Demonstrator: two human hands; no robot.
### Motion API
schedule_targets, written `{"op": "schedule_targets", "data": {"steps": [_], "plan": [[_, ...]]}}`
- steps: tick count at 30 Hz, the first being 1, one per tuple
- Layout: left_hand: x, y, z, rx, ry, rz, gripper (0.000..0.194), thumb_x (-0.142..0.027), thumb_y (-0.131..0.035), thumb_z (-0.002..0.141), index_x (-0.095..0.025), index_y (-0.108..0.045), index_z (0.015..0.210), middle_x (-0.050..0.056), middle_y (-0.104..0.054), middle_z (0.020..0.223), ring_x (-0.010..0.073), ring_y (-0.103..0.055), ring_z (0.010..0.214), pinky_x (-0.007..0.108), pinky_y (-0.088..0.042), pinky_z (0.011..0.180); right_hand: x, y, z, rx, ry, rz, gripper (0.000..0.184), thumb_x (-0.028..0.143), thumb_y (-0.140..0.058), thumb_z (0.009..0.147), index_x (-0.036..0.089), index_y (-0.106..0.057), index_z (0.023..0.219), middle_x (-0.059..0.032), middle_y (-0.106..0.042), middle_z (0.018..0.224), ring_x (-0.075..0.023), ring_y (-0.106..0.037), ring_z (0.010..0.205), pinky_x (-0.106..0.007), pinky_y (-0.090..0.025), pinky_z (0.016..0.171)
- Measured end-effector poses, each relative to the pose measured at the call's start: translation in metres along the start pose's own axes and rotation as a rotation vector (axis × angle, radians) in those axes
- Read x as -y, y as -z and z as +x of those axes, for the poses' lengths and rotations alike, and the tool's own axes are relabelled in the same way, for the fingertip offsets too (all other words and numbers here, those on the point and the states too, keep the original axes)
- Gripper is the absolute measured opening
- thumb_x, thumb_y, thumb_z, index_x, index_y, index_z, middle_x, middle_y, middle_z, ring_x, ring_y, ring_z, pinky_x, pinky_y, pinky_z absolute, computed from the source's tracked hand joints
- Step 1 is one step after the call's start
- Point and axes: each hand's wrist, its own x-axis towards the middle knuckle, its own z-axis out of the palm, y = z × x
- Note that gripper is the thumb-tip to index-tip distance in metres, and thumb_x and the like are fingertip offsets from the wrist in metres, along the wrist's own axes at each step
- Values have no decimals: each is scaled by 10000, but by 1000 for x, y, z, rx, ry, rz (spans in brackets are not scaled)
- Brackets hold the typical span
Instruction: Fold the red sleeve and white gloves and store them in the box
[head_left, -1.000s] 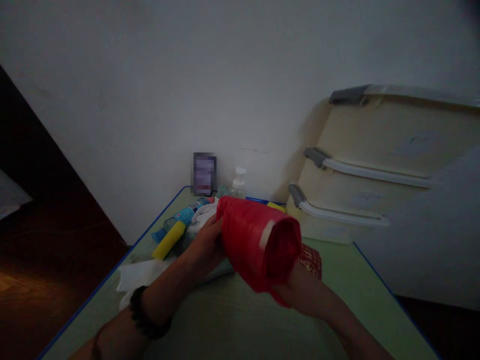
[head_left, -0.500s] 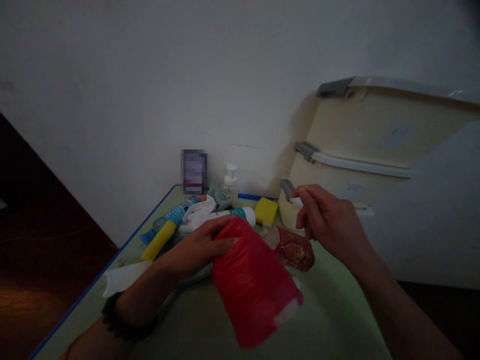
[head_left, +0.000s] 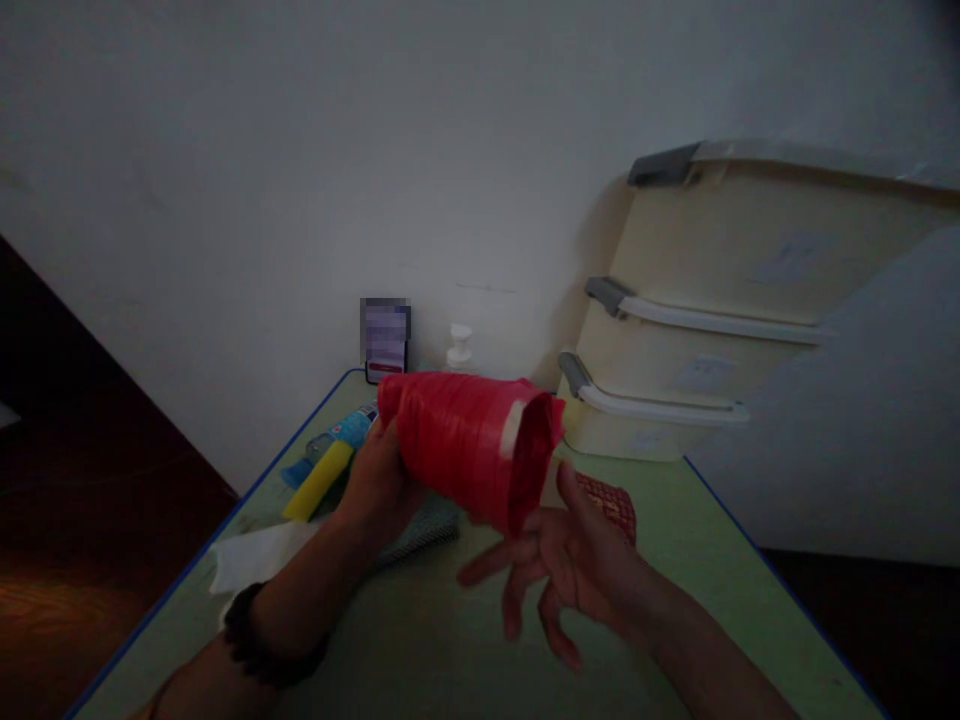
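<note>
My left hand [head_left: 382,485] is closed around the left end of a hollow roll of red plastic bags [head_left: 457,430]. The roll is held above the table, lying almost level, with its open end facing right and a pale strip near that rim. Just below the open end is my right hand [head_left: 559,565], palm up and fingers spread, holding nothing. Whether its fingertips touch the rim is hard to tell. Partly hidden behind the right hand lies a dark red patterned object [head_left: 611,505].
On the green table [head_left: 420,650], a yellow sponge [head_left: 321,480], a blue-labelled bottle [head_left: 341,430], white paper or cloth [head_left: 259,555] and a grey-green cloth [head_left: 424,530] lie at left. A phone [head_left: 386,345] and pump bottle [head_left: 460,345] stand by the wall. Storage boxes [head_left: 720,270] are stacked at right.
The red roll has been lifted and turned from hanging downward to nearly level, its open end now showing. My right hand has dropped from beside the boxes to below the roll and opened.
</note>
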Motion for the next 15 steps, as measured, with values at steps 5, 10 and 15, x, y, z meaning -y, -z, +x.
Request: {"op": "schedule_targets", "data": {"steps": [5,10,15], "plan": [[8,2,-5,93,62,-13,135,-221,-686,667,-201,-668,799,-8,-682,752,169,-648,735,271,-508,671,12,8,19,-326,267,136,439,568,-523,795,171,-618,956,-17,-654,661,-122,-601,495,-214,-476,447],[9,11,-7,361,71,100,241,-235,-694,694,-225,-688,934,16,-675,922,185,-632,867,289,-483,796,34,9,21,-541,178,-36,167,307,-611,790,168,-628,882,-21,-697,767,-129,-657,677,-257,-524,662],[8,13,-8,476,102,265,297,-228,-732,682,-213,-677,974,34,-649,972,186,-600,865,265,-477,760,60,16,20,-578,170,-315,168,288,-640,773,158,-608,672,45,-597,520,-73,-510,425,-189,-379,433]]}}
